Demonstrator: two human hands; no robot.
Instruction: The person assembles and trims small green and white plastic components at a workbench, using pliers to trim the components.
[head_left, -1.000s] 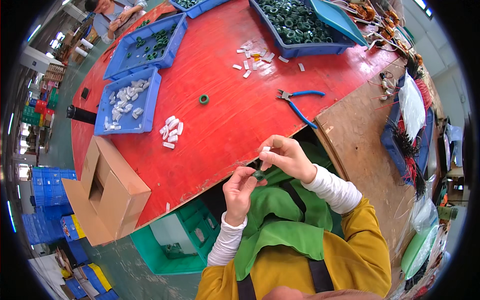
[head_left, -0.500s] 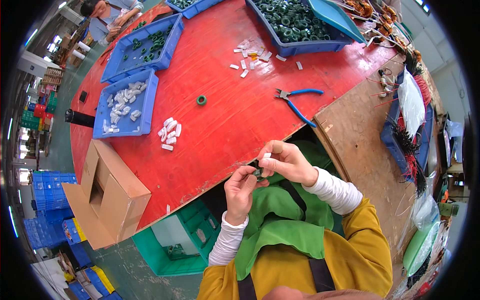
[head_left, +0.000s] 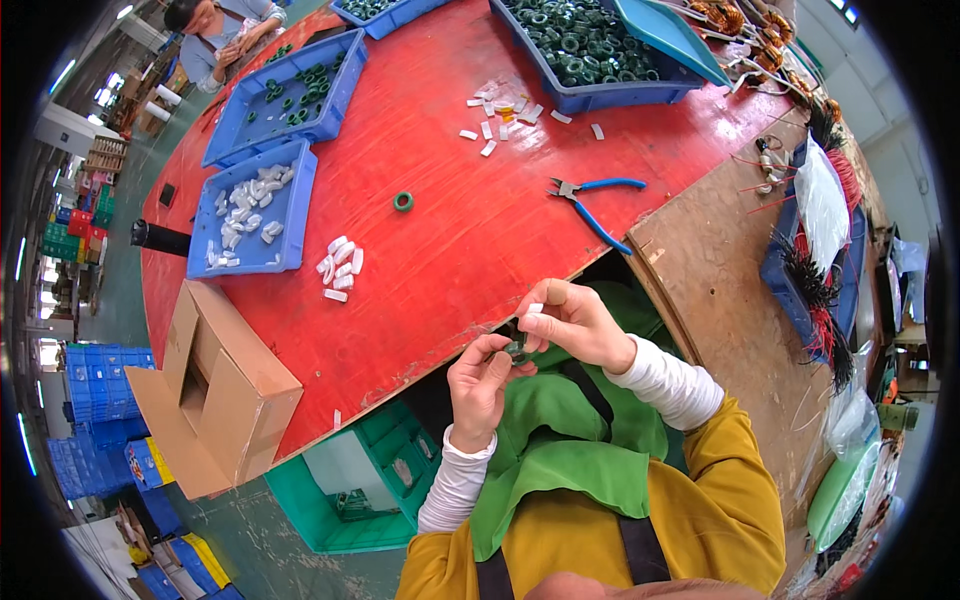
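Above my lap, just off the table's near edge, my two hands are close together. My left hand is closed, with thumb and fingers pinching a dark green ring, partly hidden by the fingers. A small white plastic piece is pinched in my right hand, right above the ring. On the red tabletop lie another green ring, a small pile of white pieces and blue-handled cutting pliers.
Blue trays of green rings and of white pieces stand on the table. An open cardboard box is at left; a green bin sits below the edge. Red and black wires lie at right. Another person sits at far left.
Almost nothing differs. My fingers have shifted very slightly around the green ring, and both hands keep their pinch.
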